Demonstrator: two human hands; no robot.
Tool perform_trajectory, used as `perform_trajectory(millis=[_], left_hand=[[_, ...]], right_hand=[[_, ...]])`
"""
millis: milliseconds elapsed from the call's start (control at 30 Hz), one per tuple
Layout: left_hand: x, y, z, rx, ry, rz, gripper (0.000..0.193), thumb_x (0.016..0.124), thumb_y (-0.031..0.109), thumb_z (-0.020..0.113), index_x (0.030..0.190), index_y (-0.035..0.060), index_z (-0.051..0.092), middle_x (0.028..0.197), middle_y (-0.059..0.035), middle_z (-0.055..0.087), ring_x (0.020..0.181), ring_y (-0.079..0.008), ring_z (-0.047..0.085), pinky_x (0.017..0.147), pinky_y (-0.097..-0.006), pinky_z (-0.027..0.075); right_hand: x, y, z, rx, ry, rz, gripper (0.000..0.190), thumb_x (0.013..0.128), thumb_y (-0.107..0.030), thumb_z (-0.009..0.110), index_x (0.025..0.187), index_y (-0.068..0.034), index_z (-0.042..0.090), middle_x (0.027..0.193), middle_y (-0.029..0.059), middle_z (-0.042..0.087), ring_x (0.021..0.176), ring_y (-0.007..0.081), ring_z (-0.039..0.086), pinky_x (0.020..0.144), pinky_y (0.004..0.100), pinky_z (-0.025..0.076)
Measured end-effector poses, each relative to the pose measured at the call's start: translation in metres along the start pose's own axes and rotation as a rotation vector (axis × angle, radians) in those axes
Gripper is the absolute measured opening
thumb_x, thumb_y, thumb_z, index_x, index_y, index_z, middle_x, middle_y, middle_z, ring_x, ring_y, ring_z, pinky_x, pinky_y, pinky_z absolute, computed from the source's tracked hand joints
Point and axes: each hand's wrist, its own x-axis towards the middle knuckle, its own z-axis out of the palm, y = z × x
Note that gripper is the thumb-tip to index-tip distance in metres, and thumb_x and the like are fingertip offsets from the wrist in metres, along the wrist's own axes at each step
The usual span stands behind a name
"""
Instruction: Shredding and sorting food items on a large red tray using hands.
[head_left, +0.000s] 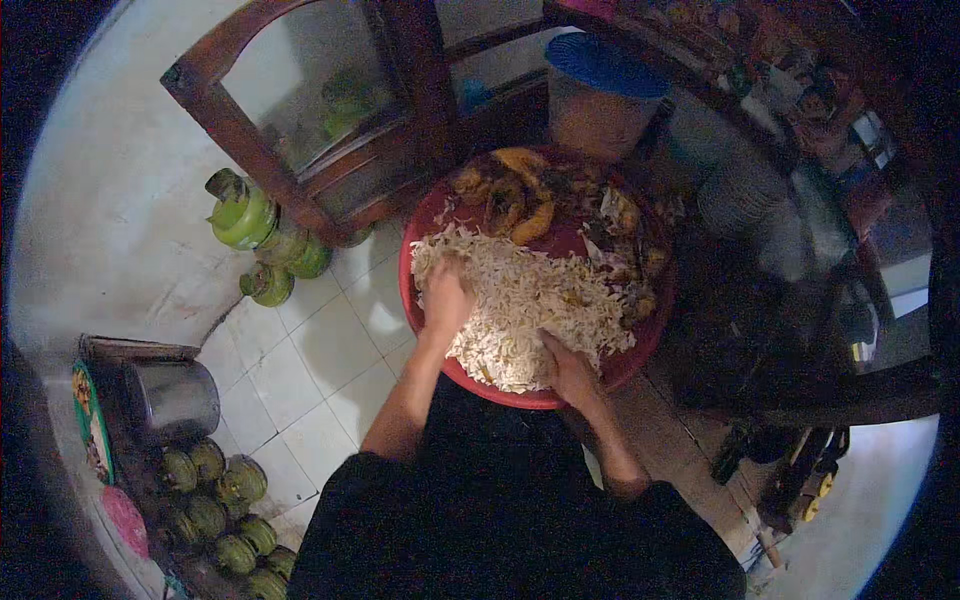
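Observation:
A wide red plastic basin (529, 400) stands before me, its front half heaped with pale shreds (525, 300) of what looks like a cut vegetable. My left hand (448, 296) presses into the left side of the heap, its fingers blurred and partly sunk in. At the front right, my right hand (572, 369) rests against the shreds near the rim, and its fingertips are partly covered. Behind the heap lie curved orange-yellow pieces (534, 221) that resemble peel or rind. Darker scraps (615, 214) fill the basin's back right, too dim to identify.
Green gas cylinders (247, 217) stand on the tiled floor (300, 390) at left, below a wooden cabinet (300, 191) with a glass pane. More cylinders (199, 517) and a metal pot (176, 397) are lower left. Behind the basin is a tub (596, 112) topped by a blue basket (600, 64).

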Motion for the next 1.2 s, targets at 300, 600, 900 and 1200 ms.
perform_trajectory(millis=[300, 600, 900, 1200], left_hand=[[0.091, -0.094, 0.064, 0.068, -0.372, -0.401, 0.035, 0.073, 0.019, 0.058, 0.105, 0.0056, 0.059, 0.105, -0.0229, 0.058, 0.096, -0.0378, 0.056, 0.082, -0.0450, 0.046], [0.084, -0.085, 0.072, 0.120, -0.385, -0.234, 0.041, 0.070, 0.024, 0.067, 0.103, 0.0028, 0.058, 0.089, -0.0194, 0.064, 0.082, -0.0403, 0.060, 0.074, -0.0473, 0.049], [0.028, -0.026, 0.022, 0.081, -0.266, -0.073, 0.017, 0.068, 0.012, 0.063, 0.077, -0.0021, 0.061, 0.077, -0.0240, 0.060, 0.075, -0.0396, 0.059, 0.066, -0.0450, 0.048], [-0.048, 0.079, -0.023, -0.622, -0.322, -0.326, 0.023, 0.074, 0.013, 0.055, 0.090, -0.0023, 0.064, 0.075, -0.0220, 0.062, 0.068, -0.0280, 0.062, 0.061, -0.0341, 0.047]], right_hand=[[-0.003, 0.020, 0.010, 0.112, 0.317, -0.211, 0.034, 0.090, -0.018, 0.045, 0.123, -0.010, 0.048, 0.110, 0.0214, 0.057, 0.103, 0.0368, 0.055, 0.087, 0.0385, 0.044], [0.002, -0.006, -0.013, 0.698, 0.063, 0.067, 0.035, 0.094, -0.022, 0.042, 0.128, -0.013, 0.046, 0.059, 0.0000, 0.049, 0.044, 0.0064, 0.043, 0.040, 0.0231, 0.036], [0.012, -0.015, -0.001, -0.112, 0.054, -0.186, 0.040, 0.093, -0.019, 0.039, 0.131, -0.009, 0.036, 0.090, 0.0231, 0.059, 0.085, 0.0375, 0.058, 0.075, 0.0388, 0.046], [0.025, 0.010, 0.010, 0.435, 0.123, -0.063, 0.037, 0.092, -0.020, 0.042, 0.125, -0.005, 0.045, 0.104, 0.0190, 0.059, 0.092, 0.0306, 0.058, 0.080, 0.0359, 0.046]])
